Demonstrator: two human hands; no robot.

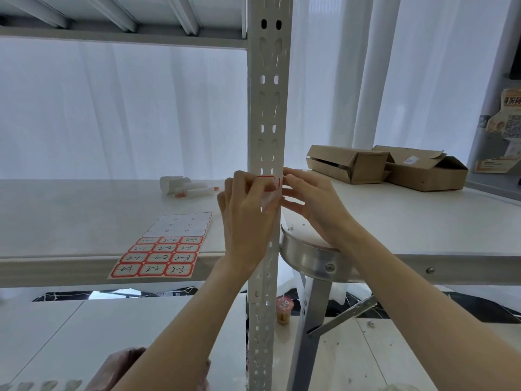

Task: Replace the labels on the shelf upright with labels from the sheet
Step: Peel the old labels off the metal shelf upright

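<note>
Both hands meet at the shelf upright [269,136], the white slotted post that serves as landmark for everything else. The left hand [246,213] reaches in from the post's left side, thumb and forefinger pinched on the left end of a red-bordered label [267,182] that lies across the post's front face. The right hand [313,204] comes from the post's right side, its fingertips [289,180] pressing the label's right end where it wraps toward the edge; this hand is not clenched, and the lower fingers spread loosely against the post.

Whether the label is being stuck on or peeled off cannot be told, though its clean face suggests a fresh one being set. To do it well, the person would likely keep the strip level, anchor one end first, then smooth toward the other end so no bubble or crease forms over the slots behind it, and finish by rubbing the wrapped edge down.

Left of the post, on the shelf board [70,215], lies the label sheet [166,249], its near rows full of handwritten red-bordered labels and its far rows already bare. Further back, still to the left, rest small white rolls [186,187]. Right of the post and beyond the hands, two cardboard boxes [386,167] sit on a table.
</note>
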